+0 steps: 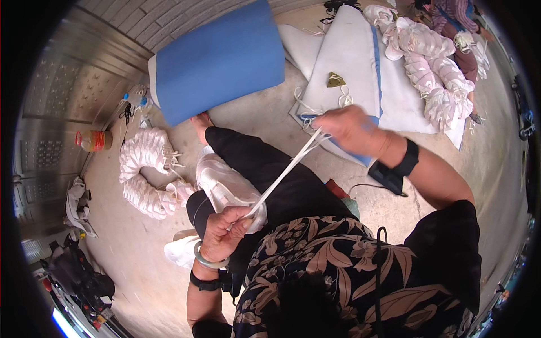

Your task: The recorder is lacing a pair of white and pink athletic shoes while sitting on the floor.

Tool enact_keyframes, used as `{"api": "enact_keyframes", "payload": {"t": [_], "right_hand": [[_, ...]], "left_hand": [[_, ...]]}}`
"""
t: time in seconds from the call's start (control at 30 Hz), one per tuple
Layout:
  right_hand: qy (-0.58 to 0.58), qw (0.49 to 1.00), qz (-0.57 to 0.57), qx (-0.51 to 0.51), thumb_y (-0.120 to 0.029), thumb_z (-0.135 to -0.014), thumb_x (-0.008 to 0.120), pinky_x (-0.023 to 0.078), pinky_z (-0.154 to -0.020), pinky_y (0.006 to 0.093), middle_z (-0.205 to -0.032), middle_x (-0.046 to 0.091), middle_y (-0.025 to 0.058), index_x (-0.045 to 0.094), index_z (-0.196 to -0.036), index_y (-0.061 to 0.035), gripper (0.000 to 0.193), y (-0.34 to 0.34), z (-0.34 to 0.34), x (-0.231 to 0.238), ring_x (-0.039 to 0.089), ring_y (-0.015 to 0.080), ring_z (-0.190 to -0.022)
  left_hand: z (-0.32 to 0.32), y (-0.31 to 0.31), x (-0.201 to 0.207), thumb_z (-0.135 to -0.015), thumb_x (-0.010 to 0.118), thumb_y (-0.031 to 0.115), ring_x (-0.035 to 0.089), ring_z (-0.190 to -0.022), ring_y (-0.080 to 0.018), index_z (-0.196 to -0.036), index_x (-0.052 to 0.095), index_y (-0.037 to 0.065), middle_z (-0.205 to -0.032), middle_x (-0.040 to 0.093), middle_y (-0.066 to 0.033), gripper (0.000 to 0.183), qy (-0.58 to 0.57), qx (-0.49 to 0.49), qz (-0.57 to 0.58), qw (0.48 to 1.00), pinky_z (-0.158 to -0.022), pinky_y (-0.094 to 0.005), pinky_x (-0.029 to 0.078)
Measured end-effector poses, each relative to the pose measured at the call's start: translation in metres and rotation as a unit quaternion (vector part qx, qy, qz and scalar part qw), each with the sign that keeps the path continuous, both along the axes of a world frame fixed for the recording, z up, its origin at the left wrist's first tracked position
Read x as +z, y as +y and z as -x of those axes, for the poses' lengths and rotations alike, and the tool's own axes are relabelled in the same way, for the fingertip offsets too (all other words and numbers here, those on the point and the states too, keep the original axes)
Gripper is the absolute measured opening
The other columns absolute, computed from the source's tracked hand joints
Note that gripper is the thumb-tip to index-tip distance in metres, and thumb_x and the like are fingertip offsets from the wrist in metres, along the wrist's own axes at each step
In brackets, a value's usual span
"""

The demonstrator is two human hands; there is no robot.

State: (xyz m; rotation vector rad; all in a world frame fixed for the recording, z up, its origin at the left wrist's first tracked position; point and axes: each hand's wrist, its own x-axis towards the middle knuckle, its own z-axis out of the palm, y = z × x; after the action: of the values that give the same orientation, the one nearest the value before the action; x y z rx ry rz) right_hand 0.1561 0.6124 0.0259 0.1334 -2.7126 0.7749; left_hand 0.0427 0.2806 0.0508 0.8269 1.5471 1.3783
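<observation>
A pale pink and white shoe upper [225,183] lies over my left thigh. At its near end my left hand [225,232] is closed, pinching white shoelaces [286,170] against the upper. The laces run taut up and to the right into my right hand [350,128]. That hand is closed round their other end, over the corner of a white and blue sheet, slightly smeared by motion. Another white piece [180,250] lies partly hidden beside my left wrist.
A curved stack of shoe uppers [135,163] rests on the floor at left; more bundles [439,79] lie far right near another person [453,17]. A blue sheet [220,62] and white sheets [346,53] spread ahead. A jar [93,141] and bottle [136,100] stand by the metal panel.
</observation>
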Motion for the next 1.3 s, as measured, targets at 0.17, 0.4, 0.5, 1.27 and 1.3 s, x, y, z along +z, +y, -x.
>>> {"api": "enact_keyframes", "payload": {"t": [0.17, 0.4, 0.5, 1.27, 1.3], "right_hand": [[-0.166, 0.934, -0.188, -0.253, 0.0, -0.068, 0.05, 0.048, -0.07, 0.0405, -0.084, 0.062, 0.0134, 0.058, -0.084, -0.0086, 0.02, 0.109, -0.025, -0.057, 0.059, 0.0329, -0.082], [-0.298, 0.894, -0.176, -0.284, -0.007, -0.07, 0.051, 0.047, -0.068, 0.0426, -0.079, 0.062, 0.0162, 0.058, -0.077, -0.0071, 0.009, 0.144, -0.051, -0.126, 0.06, 0.0334, -0.079], [-0.378, 0.92, -0.105, 0.009, -0.009, -0.068, 0.054, 0.047, -0.069, 0.0387, -0.08, 0.062, 0.0128, 0.062, -0.079, -0.0077, 0.015, 0.064, -0.002, -0.138, 0.059, 0.0313, -0.078], [-0.117, 0.912, 0.38, 0.103, -0.009, -0.085, 0.057, 0.041, -0.051, 0.0242, -0.064, 0.055, 0.0049, 0.061, -0.09, -0.0015, 0.01, -0.106, 0.036, -0.031, 0.05, 0.008, -0.057], [-0.215, 0.882, 0.414, 0.058, -0.009, -0.086, 0.054, 0.039, -0.058, 0.0203, -0.071, 0.056, -0.0031, 0.06, -0.091, 0.0, 0.011, -0.086, 0.036, -0.033, 0.048, 0.0047, -0.065]], "left_hand": [[0.005, -0.057, -0.016, -0.082, 0.057, -0.005, 0.055, -0.063, -0.008, -0.096, 0.06, 0.002, -0.074, 0.059, -0.0027, 0.016, 0.069, 0.022, 0.083, 0.994, -0.056, -0.0209, 0.045], [0.002, -0.076, -0.017, -0.082, 0.058, -0.003, 0.054, -0.06, -0.0086, -0.092, 0.061, 0.0, -0.089, 0.058, -0.0062, 0.011, 0.037, 0.082, 0.07, 0.994, -0.056, -0.0215, 0.046], [-0.003, -0.074, -0.002, -0.081, 0.059, -0.003, 0.055, -0.061, -0.009, -0.092, 0.061, 0.001, -0.088, 0.058, -0.0067, 0.012, 0.047, 0.08, 0.087, 0.992, -0.056, -0.0216, 0.047], [0.008, -0.024, 0.003, -0.083, 0.061, 0.003, 0.053, -0.068, -0.0051, -0.086, 0.062, -0.002, -0.073, 0.06, 0.0005, 0.006, 0.078, 0.129, 0.065, 0.986, -0.062, -0.0186, 0.042], [0.008, -0.035, 0.0, -0.083, 0.061, 0.003, 0.053, -0.068, -0.0051, -0.086, 0.062, -0.002, -0.073, 0.06, 0.0005, 0.006, 0.083, 0.143, 0.07, 0.984, -0.062, -0.0186, 0.042]]}}
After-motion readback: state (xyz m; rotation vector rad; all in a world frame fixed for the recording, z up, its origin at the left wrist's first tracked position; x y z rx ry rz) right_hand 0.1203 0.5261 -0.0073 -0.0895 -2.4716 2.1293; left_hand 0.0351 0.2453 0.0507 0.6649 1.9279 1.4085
